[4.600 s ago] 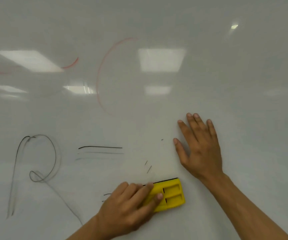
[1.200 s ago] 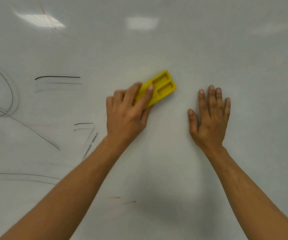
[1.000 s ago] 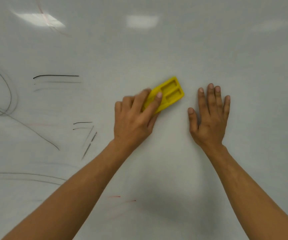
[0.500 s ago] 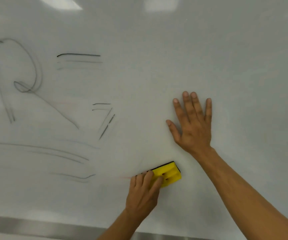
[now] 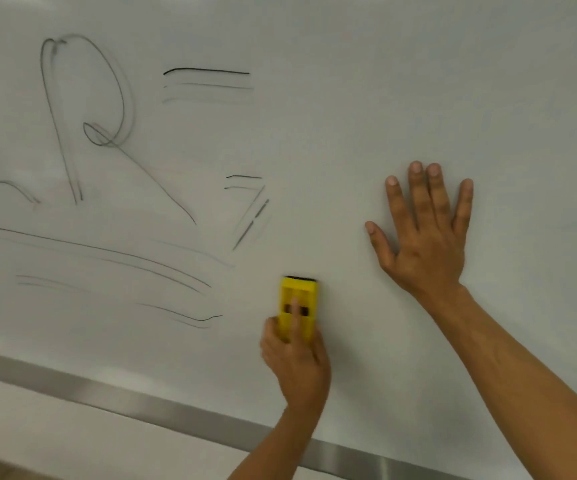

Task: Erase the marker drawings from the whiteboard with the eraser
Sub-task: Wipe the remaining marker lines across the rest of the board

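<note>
We see the yellow eraser (image 5: 297, 308) upright against the whiteboard (image 5: 349, 98), near its bottom edge, our left hand (image 5: 295, 362) gripping its lower half, one finger along its back. Black marker drawings (image 5: 107, 140) fill the board's left side. Our right hand (image 5: 422, 233) lies flat, fingers spread, to the eraser's upper right

The left hand (image 5: 295, 355) is showing only as a smear, so how its fingers are lying on the eraser (image 5: 296, 308) cannot be told; the eraser's outline and lower end are blurring into it. Both forearms are running off the bottom edge. One black marker line (image 5: 1, 186) is leaving the picture at the left edge. The whiteboard (image 5: 349, 98) is overrunning the top and both sides.
</note>
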A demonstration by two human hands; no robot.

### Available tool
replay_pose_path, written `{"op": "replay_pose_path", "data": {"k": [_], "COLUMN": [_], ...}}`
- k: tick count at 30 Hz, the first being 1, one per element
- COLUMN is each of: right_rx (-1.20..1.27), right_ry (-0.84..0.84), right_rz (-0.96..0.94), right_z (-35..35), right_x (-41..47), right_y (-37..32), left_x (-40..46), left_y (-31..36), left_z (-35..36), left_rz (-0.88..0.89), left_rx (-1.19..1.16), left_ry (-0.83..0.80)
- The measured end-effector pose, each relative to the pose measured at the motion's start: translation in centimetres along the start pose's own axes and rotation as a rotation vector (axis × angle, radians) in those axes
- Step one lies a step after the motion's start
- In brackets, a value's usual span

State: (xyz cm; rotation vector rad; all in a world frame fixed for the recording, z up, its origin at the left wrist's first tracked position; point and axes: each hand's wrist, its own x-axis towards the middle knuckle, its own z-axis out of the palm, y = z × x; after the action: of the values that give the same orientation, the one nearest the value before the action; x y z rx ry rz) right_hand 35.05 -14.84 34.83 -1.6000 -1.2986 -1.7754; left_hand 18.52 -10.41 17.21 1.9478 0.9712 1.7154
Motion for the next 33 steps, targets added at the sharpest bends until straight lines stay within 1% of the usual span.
{"op": "replay_pose_path", "data": {"k": [2, 3, 4, 6, 7, 9, 11, 13, 15, 17, 18, 19, 20, 22, 24, 28, 29, 31, 33], "right_rx": [-0.007, -0.004, 0.000, 0.004, 0.005, 0.000, 0.002, 0.006, 0.003, -0.010, -0.017, -0.021, -0.025, -0.040, -0.043, -0.037, -0.034, -0.026, -0.017], "right_ry": [0.006, 0.008, 0.009, 0.012, 0.011, 0.015, 0.018, 0.019, 0.013, 0.012, 0.013, 0.012, 0.012, 0.014, 0.018, 0.020, 0.021, 0.028, 0.034], "right_rz": [-0.003, -0.001, -0.001, -0.002, -0.002, 0.000, 0.001, 0.005, 0.011, 0.008, 0.007, 0.006, 0.007, 0.009, 0.011, 0.013, 0.008, -0.002, -0.005], "right_z": [0.0, 0.0, -0.1, -0.1, -0.1, -0.1, -0.1, -0.1, -0.2, -0.2, -0.1, -0.1, -0.1, 0.0, 0.0, 0.1, 0.1, 0.0, 0.1], "right_x": [0.0, -0.1, -0.1, -0.1, -0.1, -0.2, -0.2, -0.2, -0.2, -0.1, -0.1, -0.1, -0.1, -0.2, -0.1, -0.2, -0.3, -0.3, -0.4], "right_y": [0.0, 0.0, 0.0, 0.0, 0.1, 0.1, 0.1, 0.1, -0.1, -0.1, -0.1, -0.1, -0.2, -0.2, -0.3, -0.3, -0.2, 0.0, 0.1], "left_x": [-3.0, -4.1, -5.0, -5.8, -5.9, -5.7, -5.2, -4.7, -3.6, -2.2, -1.8, -1.6, -1.6, -2.5, -4.4, -9.3, -9.9, -10.0, -9.2], "left_y": [-0.9, -1.6, -2.2, -2.8, -3.0, -3.7, -4.9, -6.4, -7.9, -8.9, -8.9, -8.7, -8.3, -6.5, -4.1, 1.8, 2.6, 2.8, 1.6], "left_z": [0.8, 1.3, 1.7, 1.9, 1.8, 1.5, 0.7, -0.2, -0.7, -0.7, -0.6, -0.4, -0.1, 0.7, 1.9, 4.6, 4.9, 4.9, 4.2], "left_rz": [0.304, 0.412, 0.494, 0.563, 0.535, 0.365, 0.124, -0.131, -0.443, -0.820, -0.956, -1.022, -1.035, -0.972, -0.844, -0.391, -0.310, -0.224, -0.177], "left_rx": [0.159, 0.235, 0.296, 0.364, 0.370, 0.310, 0.223, 0.172, 0.081, -0.077, -0.125, -0.146, -0.146, -0.132, -0.115, 0.006, 0.049, 0.112, 0.157], "left_ry": [-0.197, -0.258, -0.284, -0.280, -0.273, -0.224, -0.135, -0.009, 0.120, 0.265, 0.326, 0.363, 0.368, 0.326, 0.233, -0.089, -0.141, -0.186, -0.168]}}
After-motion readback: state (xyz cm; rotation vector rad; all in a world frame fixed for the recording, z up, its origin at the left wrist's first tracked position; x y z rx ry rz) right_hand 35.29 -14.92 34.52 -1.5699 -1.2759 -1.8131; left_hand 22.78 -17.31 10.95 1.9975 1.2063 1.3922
